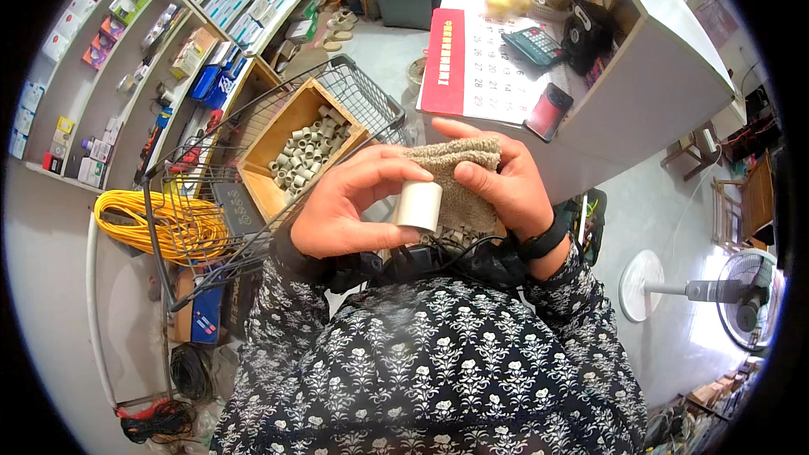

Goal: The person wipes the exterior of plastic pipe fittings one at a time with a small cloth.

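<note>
Between its thumb and fingers, my left hand (360, 202) grips a short white plastic pipe coupling (419, 205) in front of my chest. My right hand (512, 183) holds a folded tan terry cloth (471, 193), pinched under the thumb, close beside the coupling. Whether cloth and coupling touch I cannot tell. Many small white pipe fittings (303, 161) lie in a wooden box (268, 202) set in a black wire basket to the left. More small fittings (458, 237) show in my lap below the cloth, partly hidden by my hands and black cables.
Ahead on a white desk are a calendar (445, 69), a calculator (536, 45) and a phone (548, 112). Shelves of boxed goods (126, 63) curve along the left, above a yellow cable coil (164, 227). A white fan (701, 291) stands at the right.
</note>
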Demonstrator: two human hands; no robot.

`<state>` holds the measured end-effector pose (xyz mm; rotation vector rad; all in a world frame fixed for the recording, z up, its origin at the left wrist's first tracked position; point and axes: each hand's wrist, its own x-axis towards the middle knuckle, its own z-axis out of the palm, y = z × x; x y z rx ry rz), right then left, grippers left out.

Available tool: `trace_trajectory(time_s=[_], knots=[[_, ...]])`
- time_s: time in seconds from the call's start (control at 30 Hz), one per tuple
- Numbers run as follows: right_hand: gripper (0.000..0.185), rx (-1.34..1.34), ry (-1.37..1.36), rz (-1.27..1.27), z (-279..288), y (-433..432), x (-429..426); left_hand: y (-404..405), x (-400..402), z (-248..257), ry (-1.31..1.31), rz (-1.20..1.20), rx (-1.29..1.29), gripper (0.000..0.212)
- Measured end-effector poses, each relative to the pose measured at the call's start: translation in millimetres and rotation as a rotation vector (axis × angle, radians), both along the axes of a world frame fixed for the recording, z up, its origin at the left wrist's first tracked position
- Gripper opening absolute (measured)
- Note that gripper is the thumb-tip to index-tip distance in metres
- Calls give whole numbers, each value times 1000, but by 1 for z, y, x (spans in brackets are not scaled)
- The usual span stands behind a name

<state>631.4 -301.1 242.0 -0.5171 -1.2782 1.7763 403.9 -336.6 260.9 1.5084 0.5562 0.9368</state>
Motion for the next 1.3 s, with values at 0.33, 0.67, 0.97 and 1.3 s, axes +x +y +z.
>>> trace_trajectory(time_s=[0.33, 0.67, 0.97, 1.3], knots=[[35, -289, 189, 102, -7, -5, -3, -8, 10, 21, 23, 139, -145, 50], [44, -281, 362, 19, -8, -5, -9, -12, 13, 14, 71, 339, 46, 50], [50, 734, -228, -282, 6, -16, -8, -13, 27, 7, -50, 343, -60, 53], [60, 857, -238, -299, 8, -14, -14, -14, 19, 4, -126, 329, -26, 52]])
